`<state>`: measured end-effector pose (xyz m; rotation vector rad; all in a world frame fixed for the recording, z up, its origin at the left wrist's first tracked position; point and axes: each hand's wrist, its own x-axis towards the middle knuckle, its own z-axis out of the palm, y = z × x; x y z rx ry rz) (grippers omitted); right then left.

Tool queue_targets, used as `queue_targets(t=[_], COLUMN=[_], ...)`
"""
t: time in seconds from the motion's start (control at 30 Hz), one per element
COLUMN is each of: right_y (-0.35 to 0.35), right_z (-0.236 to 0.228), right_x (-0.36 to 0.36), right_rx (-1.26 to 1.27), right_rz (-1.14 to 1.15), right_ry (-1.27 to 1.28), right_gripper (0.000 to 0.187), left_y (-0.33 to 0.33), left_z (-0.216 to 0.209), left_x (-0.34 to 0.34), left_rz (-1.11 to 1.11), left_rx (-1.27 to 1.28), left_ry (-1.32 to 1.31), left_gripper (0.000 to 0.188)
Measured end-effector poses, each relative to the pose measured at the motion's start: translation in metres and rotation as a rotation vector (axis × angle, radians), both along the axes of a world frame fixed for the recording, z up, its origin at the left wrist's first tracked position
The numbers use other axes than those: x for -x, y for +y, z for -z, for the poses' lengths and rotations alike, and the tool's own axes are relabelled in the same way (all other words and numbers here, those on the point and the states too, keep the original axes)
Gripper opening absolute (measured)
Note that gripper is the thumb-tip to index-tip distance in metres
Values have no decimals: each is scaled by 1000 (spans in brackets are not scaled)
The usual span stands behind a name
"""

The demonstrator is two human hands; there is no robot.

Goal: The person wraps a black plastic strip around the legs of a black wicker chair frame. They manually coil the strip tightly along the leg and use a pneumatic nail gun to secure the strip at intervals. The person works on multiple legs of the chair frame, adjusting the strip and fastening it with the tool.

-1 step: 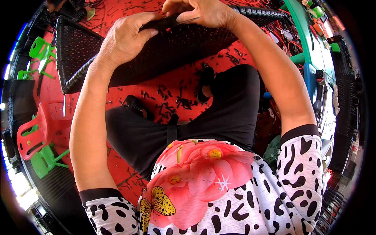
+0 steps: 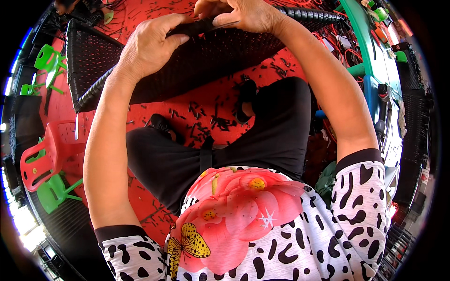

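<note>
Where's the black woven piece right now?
The black woven piece is at the top centre of the head view, over the red floor, with the left hand and right hand at its upper edge.

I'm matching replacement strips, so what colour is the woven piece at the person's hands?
The woven piece is black, best seen in the head view.

Red floor, black scraps, green chair

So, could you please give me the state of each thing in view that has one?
Woven piece: tilted, small gaps showing
Left hand: bent at its upper edge, grip unclear
Right hand: curled at the same edge
Scraps: loose, scattered on floor
Green chairs: upright
Red chair: upright
</note>
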<state>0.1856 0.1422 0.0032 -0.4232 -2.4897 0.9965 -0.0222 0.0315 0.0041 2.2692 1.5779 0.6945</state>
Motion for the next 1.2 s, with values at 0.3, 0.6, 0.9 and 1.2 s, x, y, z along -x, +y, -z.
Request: queue_targets(t=[0.3, 0.6, 0.9, 1.2], right_y=[-11, -13, -12, -28], right_z=[3, -6, -9, 7], right_x=[-4, 10, 16, 3], right_rx=[-222, -85, 59, -71], right_rz=[-176, 23, 118, 69], right_ry=[167, 68, 22, 112], right_gripper=[19, 16, 14, 12], left_y=[7, 14, 6, -17], left_z=[1, -1, -2, 1], left_x=[-1, 7, -2, -25], left_rz=[2, -21, -37, -136], left_rx=[-66, 27, -76, -204], left_ry=[-74, -75, -20, 174], left_gripper=[29, 33, 31, 33])
